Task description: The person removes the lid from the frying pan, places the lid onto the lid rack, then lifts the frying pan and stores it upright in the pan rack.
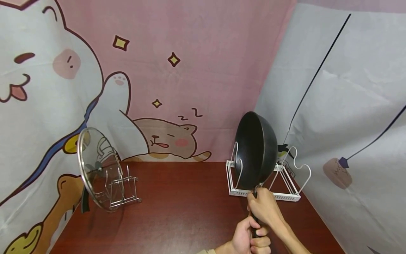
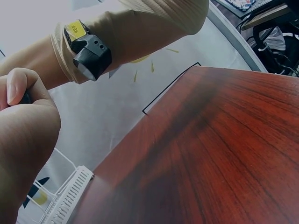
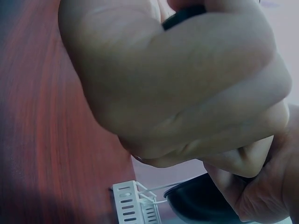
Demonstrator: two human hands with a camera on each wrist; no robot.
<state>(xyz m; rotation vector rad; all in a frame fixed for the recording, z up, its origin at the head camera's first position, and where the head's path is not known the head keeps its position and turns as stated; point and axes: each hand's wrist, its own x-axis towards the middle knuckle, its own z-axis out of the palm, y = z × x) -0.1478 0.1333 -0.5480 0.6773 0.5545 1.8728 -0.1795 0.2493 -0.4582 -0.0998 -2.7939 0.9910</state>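
Observation:
A black wok [image 1: 269, 148] is held on its side, its hollow facing left, among the wire loops of a white rack [image 1: 287, 197]. Whether its rim bears on the rack cannot be told. My right hand [image 1: 264, 206] grips the wok's handle close to the bowl. Lower down the same handle, my left hand [image 1: 247, 237] wraps its fingers around it. In the right wrist view the left hand [image 3: 187, 84] fills the foreground, with the right hand [image 3: 261, 186] behind it, nearer the bowl. The handle is mostly hidden by both hands.
On the left, a glass lid [image 1: 95, 169] with a metal rim leans upright in a small wire stand [image 1: 125, 203]. Both racks stand on a reddish-brown table [image 1: 177, 208]. A printed cloth [image 1: 209, 70] hangs behind and at both sides.

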